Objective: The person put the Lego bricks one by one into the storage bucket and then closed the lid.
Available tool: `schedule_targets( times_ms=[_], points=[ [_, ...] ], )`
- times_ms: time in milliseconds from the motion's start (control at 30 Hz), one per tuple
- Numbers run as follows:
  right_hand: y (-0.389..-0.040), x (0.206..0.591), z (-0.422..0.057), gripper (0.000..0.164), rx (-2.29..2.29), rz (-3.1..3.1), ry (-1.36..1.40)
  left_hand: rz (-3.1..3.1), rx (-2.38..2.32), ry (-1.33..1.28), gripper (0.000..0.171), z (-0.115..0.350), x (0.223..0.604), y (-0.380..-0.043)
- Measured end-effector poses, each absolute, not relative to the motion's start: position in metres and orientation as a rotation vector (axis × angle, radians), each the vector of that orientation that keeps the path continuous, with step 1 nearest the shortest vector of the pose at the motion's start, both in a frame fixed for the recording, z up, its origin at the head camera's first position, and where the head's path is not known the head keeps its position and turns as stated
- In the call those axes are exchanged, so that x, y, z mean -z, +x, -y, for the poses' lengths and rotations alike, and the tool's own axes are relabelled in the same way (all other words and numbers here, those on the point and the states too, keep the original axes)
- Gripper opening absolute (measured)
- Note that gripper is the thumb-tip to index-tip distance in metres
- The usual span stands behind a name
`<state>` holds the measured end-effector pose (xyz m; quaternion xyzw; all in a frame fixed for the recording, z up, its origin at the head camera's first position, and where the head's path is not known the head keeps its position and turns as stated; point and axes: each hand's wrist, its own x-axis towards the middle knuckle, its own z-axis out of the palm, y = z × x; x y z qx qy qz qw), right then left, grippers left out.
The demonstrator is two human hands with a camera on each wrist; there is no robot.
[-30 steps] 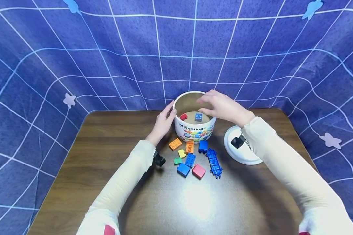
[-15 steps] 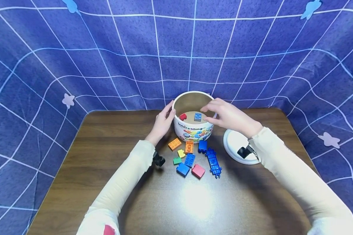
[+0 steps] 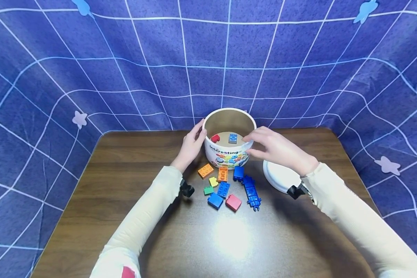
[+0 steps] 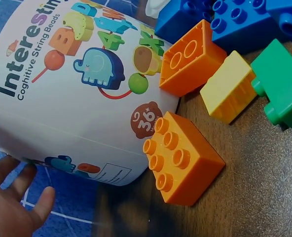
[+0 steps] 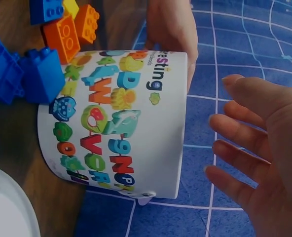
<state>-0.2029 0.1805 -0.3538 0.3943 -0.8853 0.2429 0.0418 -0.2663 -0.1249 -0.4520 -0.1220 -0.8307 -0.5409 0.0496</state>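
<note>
A white round bucket [image 3: 226,155] printed "Interesting" stands at the back of the table, its top uncovered. Inside it lie a red block [image 3: 215,138] and a blue-grey block [image 3: 233,138]. My left hand [image 3: 190,147] rests against the bucket's left side, fingers extended, as the left wrist view also shows. At the right rim is my right hand [image 3: 276,147], its fingers loosely spread with nothing between them; the right wrist view shows them [image 5: 239,128] apart from the wall. Orange bricks [image 4: 185,158], a yellow [image 4: 228,86] and a green brick [image 4: 284,81] lie near the left hand.
Blue bricks [image 3: 215,201], a red brick [image 3: 234,202] and a long blue wheel-base piece [image 3: 251,193] lie before the bucket. A white lid [image 3: 278,175] lies to the right, partly under the right forearm. A blue gridded cloth [image 3: 208,58] hangs behind the table [image 3: 125,170].
My right hand has moved from over the bucket's opening out to the right and slightly nearer, to the right rim. The left hand and the bricks have kept their places.
</note>
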Motion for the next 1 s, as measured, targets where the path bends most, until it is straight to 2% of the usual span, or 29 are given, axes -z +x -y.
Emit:
schedule_targets(
  times_ms=[467,1000],
  points=[
    [-0.180,0.375,-0.191,0.033,-0.734,2.714,1.174,2.522,1.674,-0.369,0.054,0.125,0.452,-0.265],
    [-0.157,0.426,-0.195,0.036,-0.698,2.757,1.155,2.497,1.626,-0.393,0.052,0.124,0.453,-0.267]
  ],
)
